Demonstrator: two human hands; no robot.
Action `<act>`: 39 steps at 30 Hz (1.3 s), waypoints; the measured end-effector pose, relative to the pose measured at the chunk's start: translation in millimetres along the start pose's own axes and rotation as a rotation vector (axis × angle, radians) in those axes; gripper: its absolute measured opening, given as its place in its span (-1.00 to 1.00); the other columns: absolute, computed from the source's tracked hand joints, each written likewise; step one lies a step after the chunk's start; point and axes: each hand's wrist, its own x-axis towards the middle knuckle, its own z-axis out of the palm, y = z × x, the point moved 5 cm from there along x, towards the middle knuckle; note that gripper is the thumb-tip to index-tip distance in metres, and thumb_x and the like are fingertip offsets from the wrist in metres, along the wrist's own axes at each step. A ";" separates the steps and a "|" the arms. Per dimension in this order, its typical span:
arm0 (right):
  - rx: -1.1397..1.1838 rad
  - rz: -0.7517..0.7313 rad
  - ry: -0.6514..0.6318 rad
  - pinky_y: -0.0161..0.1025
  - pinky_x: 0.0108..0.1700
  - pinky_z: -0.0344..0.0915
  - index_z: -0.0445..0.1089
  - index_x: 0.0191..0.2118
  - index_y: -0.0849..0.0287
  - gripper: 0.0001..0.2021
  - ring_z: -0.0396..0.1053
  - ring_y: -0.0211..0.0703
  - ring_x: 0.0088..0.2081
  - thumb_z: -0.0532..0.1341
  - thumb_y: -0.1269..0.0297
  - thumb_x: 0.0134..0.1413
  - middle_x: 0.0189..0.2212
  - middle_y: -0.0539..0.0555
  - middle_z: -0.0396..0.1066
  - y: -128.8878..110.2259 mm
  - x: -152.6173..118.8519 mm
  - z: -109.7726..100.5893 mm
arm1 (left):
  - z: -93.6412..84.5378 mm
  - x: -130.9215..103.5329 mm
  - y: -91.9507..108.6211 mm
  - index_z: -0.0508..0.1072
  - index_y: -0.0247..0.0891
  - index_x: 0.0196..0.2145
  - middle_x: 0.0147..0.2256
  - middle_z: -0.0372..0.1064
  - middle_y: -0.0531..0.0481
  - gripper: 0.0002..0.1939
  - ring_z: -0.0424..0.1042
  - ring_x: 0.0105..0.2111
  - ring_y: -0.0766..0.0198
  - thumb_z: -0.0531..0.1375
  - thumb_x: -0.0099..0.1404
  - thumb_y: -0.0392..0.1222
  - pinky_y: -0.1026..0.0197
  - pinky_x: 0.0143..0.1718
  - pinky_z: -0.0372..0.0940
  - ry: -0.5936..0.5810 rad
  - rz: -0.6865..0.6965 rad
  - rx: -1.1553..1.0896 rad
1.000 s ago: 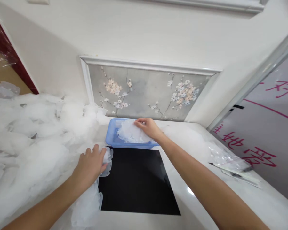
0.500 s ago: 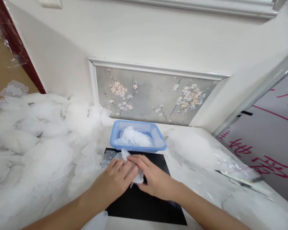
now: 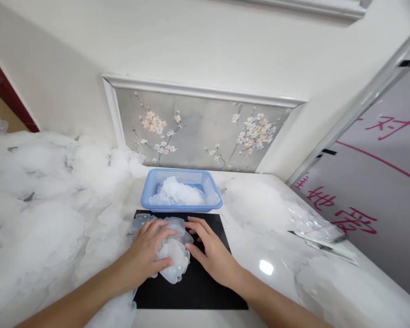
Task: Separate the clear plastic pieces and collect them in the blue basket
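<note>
Several thin, translucent whitish plastic pieces with wavy edges point(image 3: 174, 263) lie in a loose heap on a black mat point(image 3: 194, 291). My left hand point(image 3: 149, 249) rests over the heap's left side, fingers spread, hiding part of it. On the right, my right hand point(image 3: 210, 250) has its fingers apart, the tips at the heap's right edge. Neither hand is closed round a piece. Just beyond the mat stands a blue plastic basket point(image 3: 181, 209) with more of the whitish pieces point(image 3: 182, 192) inside.
A large mound of similar whitish pieces point(image 3: 37, 228) covers the table's left side. Another pile point(image 3: 256, 205) lies right of the basket, near clear plastic bags point(image 3: 316, 225). Behind is a wall with a framed floral panel point(image 3: 198, 127); at right, a whiteboard with red writing point(image 3: 372, 182).
Both hands have opened and moved apart. The plastic pieces gripped between them now lie on the mat. The view has shifted, so the basket and mat appear further left.
</note>
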 end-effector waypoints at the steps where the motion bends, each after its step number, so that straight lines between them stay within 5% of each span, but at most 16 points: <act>1: 0.054 0.048 -0.007 0.02 0.05 0.40 0.27 0.21 0.08 -0.58 0.40 -0.01 0.04 0.14 0.30 0.26 0.21 0.23 0.27 3.5 3.3 1.0 | 0.2 0.2 1.5 0.43 0.05 0.10 0.21 0.24 -0.10 -0.52 0.15 0.22 -0.19 0.30 0.20 -0.06 -0.26 0.17 0.13 -0.026 0.012 0.006; 5: 0.326 0.156 -0.057 0.01 0.10 0.35 0.48 0.03 0.07 -0.69 0.43 0.03 0.06 0.18 0.14 0.24 0.09 0.15 0.44 11.6 12.5 6.6 | -6.0 -2.3 17.2 0.52 0.04 -0.01 0.30 0.16 -0.02 -0.68 0.14 0.26 -0.09 0.24 0.27 -0.18 -0.18 0.26 0.05 -0.098 0.091 -0.014; 9: 0.455 0.224 0.128 -0.01 0.08 0.36 0.57 -0.21 0.09 -0.82 0.45 0.06 0.03 0.28 0.16 0.12 0.02 0.14 0.50 20.0 13.1 -3.5 | -9.5 -6.3 29.0 0.58 0.01 -0.12 0.38 -0.02 0.04 -0.71 0.12 0.28 -0.07 0.23 0.26 -0.29 -0.12 0.23 0.14 -0.134 0.140 -0.082; 13: 0.324 0.096 0.286 -0.04 -0.01 0.39 0.53 -0.24 0.06 -0.84 0.46 0.00 -0.04 0.18 0.29 0.18 -0.11 0.12 0.53 18.2 9.3 -23.1 | -14.6 -5.2 26.0 0.55 -0.14 -0.29 0.40 -0.11 -0.05 -0.88 0.26 0.19 -0.06 0.20 0.26 -0.27 -0.09 0.09 0.31 -0.035 0.072 -0.189; 20: 0.036 -0.089 0.304 -0.09 -0.10 0.40 0.41 -0.41 0.07 -0.79 0.44 -0.05 -0.10 0.12 0.52 0.10 -0.17 0.11 0.44 6.2 -0.5 -29.8 | -21.2 1.4 23.6 0.41 -0.18 -0.31 0.11 0.32 -0.07 -0.88 0.42 -0.16 0.19 0.21 0.14 -0.31 0.05 -0.06 0.34 -0.115 -0.077 -0.330; 27: 0.281 -0.057 0.272 -0.12 -0.15 0.42 0.32 -0.47 0.10 -0.80 0.50 -0.09 -0.12 0.13 0.46 0.16 0.08 0.14 0.41 -1.4 -4.8 -24.5 | -18.2 8.3 14.8 0.38 -0.19 -0.37 -0.30 0.33 0.06 -0.90 0.34 -0.30 0.24 0.23 0.18 -0.16 0.16 -0.18 0.27 -0.071 -0.125 -0.420; 32: 0.450 0.054 0.307 -0.18 -0.23 0.41 0.29 -0.49 0.11 -0.81 0.50 -0.07 -0.13 0.23 0.33 0.13 0.04 0.16 0.47 5.4 -3.6 -21.7 | -18.4 9.0 16.2 0.46 -0.15 -0.10 -0.25 0.38 0.04 -0.72 0.33 -0.31 0.25 0.20 0.20 -0.19 0.16 -0.19 0.27 -0.126 -0.129 -0.415; 39: 0.617 0.148 0.332 -0.18 -0.25 0.41 0.30 -0.50 0.11 -0.77 0.50 -0.05 -0.16 0.34 0.20 0.02 0.02 0.15 0.49 15.4 -0.7 -22.4 | -17.0 10.7 19.5 0.61 -0.10 -0.10 -0.19 0.42 -0.03 -0.69 0.41 -0.32 0.25 0.20 0.20 -0.20 0.22 -0.29 0.31 -0.154 -0.117 -0.407</act>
